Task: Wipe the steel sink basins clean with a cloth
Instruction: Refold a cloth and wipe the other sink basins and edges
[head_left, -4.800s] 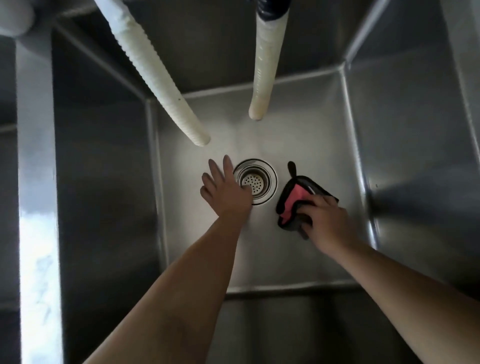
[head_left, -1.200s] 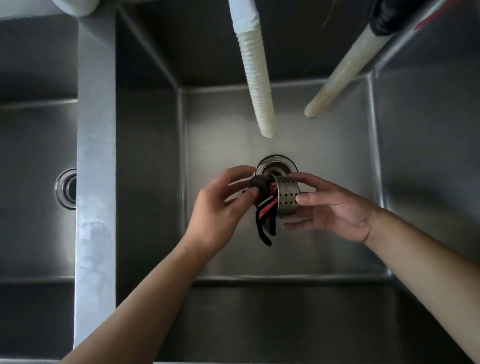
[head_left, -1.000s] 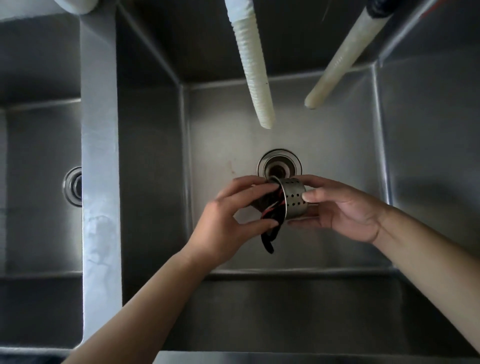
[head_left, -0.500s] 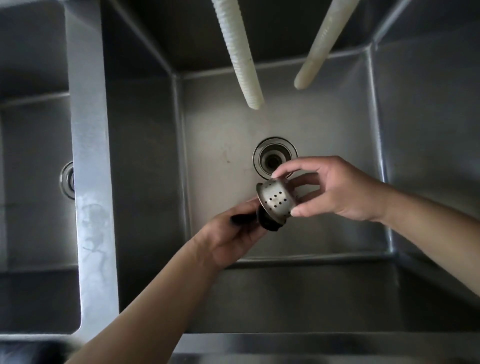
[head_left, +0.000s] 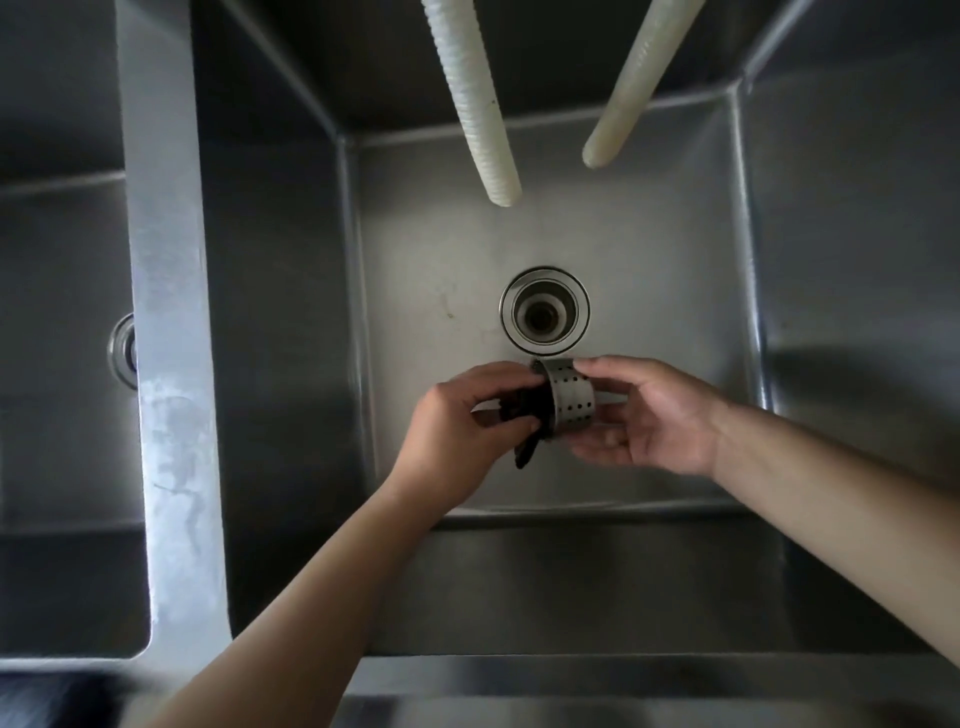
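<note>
Both hands hang over the floor of a deep steel sink basin (head_left: 426, 270). My right hand (head_left: 654, 415) holds a perforated steel drain strainer (head_left: 571, 400) on its side, fingers and thumb curled round it. My left hand (head_left: 457, 426) pinches a dark cloth (head_left: 524, 410) bunched at the strainer's open mouth; a strip of the cloth hangs below. The open drain hole (head_left: 544, 310) lies just beyond the hands, its strainer out.
Two pale corrugated hoses (head_left: 478, 104) (head_left: 628, 93) hang down over the basin's back. A steel divider (head_left: 166, 312) separates this basin from a second basin (head_left: 57, 364) on the left, whose drain (head_left: 123, 351) shows at the divider's edge. The front rim (head_left: 571, 691) runs below.
Earlier the strainer sat in the drain and my right hand held the cloth. Since half a second ago the right hand turned the strainer sideways and the left hand brought the cloth to its mouth.
</note>
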